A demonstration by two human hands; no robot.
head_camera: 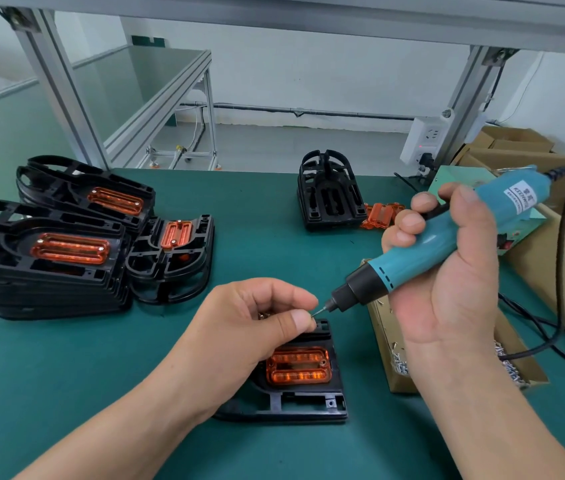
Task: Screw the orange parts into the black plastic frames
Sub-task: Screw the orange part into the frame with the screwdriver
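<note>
Here, right hand [454, 282] grips the teal screwdriver [426, 249] (label [517, 199] unreadable), left fingers [296, 321] pinching a screw [313, 315].

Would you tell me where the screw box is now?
In the head view, the screw box sits right of the near black frame, partly hidden behind the right hand.

Two hands and forearms of one person, shown from the lower edge upward. Left hand [257, 317]: bare, its back shown, with rounded knuckles and small skin folds at the finger joints; thumbnail [301, 320] short, broad and evenly trimmed. Right hand [447, 282]: bare, its palm side shown, with long creases across the palm and fine lines at the wrist; fingernails [412, 220] short and rounded. Left forearm [125, 424] and right forearm [492, 420]: uncovered as far as the frame edge, each widening away from the wrist.
</note>
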